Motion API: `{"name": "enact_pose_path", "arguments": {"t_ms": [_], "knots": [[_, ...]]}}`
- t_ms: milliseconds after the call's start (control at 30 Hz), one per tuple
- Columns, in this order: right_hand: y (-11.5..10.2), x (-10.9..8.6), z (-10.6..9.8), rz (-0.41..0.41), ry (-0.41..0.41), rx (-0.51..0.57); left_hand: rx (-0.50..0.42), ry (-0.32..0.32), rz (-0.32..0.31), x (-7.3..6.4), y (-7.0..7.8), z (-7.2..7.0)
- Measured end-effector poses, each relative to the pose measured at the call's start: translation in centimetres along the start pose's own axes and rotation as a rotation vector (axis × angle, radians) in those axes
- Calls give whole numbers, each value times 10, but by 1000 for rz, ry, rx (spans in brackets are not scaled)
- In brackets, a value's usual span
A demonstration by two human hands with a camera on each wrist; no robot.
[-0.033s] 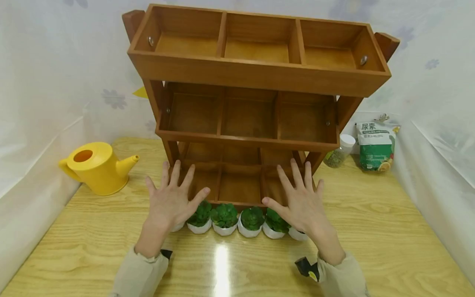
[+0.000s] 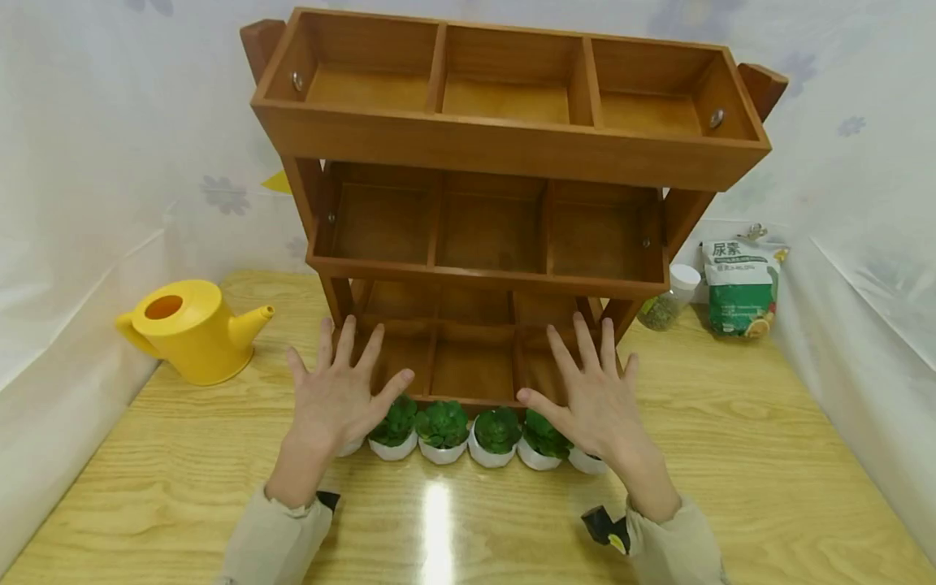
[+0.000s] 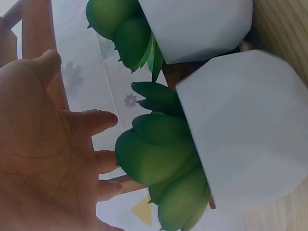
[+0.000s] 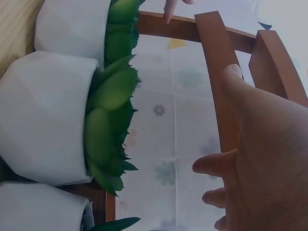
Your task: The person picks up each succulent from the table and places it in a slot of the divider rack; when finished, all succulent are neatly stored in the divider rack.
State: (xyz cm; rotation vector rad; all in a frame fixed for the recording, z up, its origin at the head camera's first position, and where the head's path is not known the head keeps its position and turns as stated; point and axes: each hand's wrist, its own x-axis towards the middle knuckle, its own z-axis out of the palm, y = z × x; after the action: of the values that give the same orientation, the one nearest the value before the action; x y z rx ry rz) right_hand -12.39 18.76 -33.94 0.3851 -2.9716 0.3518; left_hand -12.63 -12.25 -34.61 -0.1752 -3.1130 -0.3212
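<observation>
My left hand (image 2: 336, 398) hovers palm down with its fingers spread over the left end of a row of potted succulents (image 2: 442, 426). Spread the same way, my right hand (image 2: 595, 398) is over the row's right end. Neither holds anything. The plants are green rosettes in white faceted pots, lined up along the front of a brown wooden shelf (image 2: 504, 154). Each hand partly covers an end pot. In the left wrist view, a white pot (image 3: 240, 130) stands beside the palm; the right wrist view shows another pot (image 4: 43, 115) with pointed leaves.
The shelf has three tiers, divided into compartments. A yellow watering can (image 2: 193, 333) stands on the wooden table (image 2: 731, 455) at the left, spout toward the shelf. Back right are a white-lidded jar (image 2: 669, 301) and a green-and-white bag (image 2: 742, 288) clipped at the top.
</observation>
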Motion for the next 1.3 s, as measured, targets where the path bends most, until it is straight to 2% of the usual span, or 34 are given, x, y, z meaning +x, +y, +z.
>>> {"name": "enact_pose_path", "arguments": {"t_ms": [367,500,600,700,833,900,1000,1133,1300], "knots": [[8,-2,-5,11,-22,0,-25,-20,-10,4,0,1],[12,-3,-8,23,-35,20,-52,-30,-48,9,-8,1],[16,-4,-11,23,-34,77,-122,-14,-71,14,-19,-2],[21,-5,-14,-5,30,166,-239,13,-52,22,-33,-7],[29,-9,-17,-43,179,287,-446,11,28,34,-51,-16],[35,-12,-17,-44,242,318,-503,21,56,39,-58,-22],[44,-19,-16,-49,320,332,-537,85,67,44,-67,-28],[56,-27,-13,-48,349,317,-573,187,82,50,-76,-32],[65,-37,-12,-12,340,338,-685,219,99,59,-83,-35]]}}
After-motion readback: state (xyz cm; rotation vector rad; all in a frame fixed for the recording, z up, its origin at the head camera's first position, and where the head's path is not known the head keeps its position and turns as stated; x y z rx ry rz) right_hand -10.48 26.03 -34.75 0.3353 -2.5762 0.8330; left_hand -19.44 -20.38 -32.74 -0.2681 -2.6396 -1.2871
